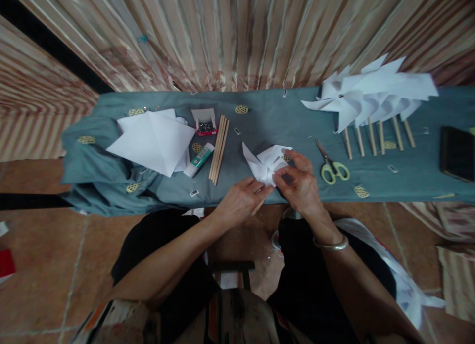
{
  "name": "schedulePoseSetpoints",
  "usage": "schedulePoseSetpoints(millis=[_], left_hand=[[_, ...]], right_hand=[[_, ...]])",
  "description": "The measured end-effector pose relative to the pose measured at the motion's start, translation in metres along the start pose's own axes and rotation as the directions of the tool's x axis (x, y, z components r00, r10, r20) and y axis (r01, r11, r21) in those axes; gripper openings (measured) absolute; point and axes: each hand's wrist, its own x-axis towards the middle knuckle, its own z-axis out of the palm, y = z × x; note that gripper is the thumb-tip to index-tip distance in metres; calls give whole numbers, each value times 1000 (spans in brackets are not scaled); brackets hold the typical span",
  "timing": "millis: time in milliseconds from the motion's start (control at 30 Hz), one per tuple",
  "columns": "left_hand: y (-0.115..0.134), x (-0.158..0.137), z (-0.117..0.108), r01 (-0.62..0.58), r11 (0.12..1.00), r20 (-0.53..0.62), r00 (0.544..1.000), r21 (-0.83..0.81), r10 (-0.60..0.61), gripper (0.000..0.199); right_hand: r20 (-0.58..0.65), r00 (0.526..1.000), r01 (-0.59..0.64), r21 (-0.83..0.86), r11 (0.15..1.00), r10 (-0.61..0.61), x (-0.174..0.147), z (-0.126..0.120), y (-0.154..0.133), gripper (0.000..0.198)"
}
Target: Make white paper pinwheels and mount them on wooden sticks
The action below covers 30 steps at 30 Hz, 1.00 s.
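Hold the part-folded paper pinwheel [267,170] just left of the green-handled scissors [328,162], gripped at the lower edge in the fingers of the left hand [241,198], pinched near the centre between thumb and forefinger of the right hand [302,185]. Press overlapping tips firmly there, preferably leaving blades rounded, uncreased.

We've got pretty dim, flat light, and we can't really tell where it's from. The white paper pinwheel [273,156] pops but its folds look soft, the bangle [331,246] glints a bit, and the curtain [237,37] stretches smeary toward the top corners.
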Motion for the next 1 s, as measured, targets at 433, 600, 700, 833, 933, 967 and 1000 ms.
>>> schedulePoseSetpoints(millis=[433, 600, 700, 833, 933, 967, 1000], left_hand=[[0, 2, 2, 18, 1000, -33, 999, -20, -18, 21], [1, 3, 2, 28, 999, -33, 999, -19, -29, 21], [1, 3, 2, 22, 1000, -32, 999, -12, -23, 20], [1, 3, 3, 12, 1000, -45, 999, -14, -12, 21], [0, 3, 2, 13, 1000, -40, 999, -23, -14, 22], [0, 3, 2, 16, 1000, -36, 999, -25, -17, 22], [1, 3, 2, 17, 999, -31, 999, -28, -18, 22]], right_hand=[[-7, 1000, -23, -11, 1000, 23, 1, 5, -2, 12], [-13, 999, -35, -4, 999, 35, 0, 5, -3, 10], [-22, 999, -31, -6, 1000, 31, 0, 6, -3, 10], [-35, 999, -31, -3, 1000, 31, 0, 6, -2, 12], [-35, 999, -27, -10, 1000, 27, 0, 6, -3, 13], [-33, 999, -27, -16, 1000, 26, 0, 6, -3, 13], [-29, 999, -27, -22, 999, 27, 0, 5, -3, 13]])
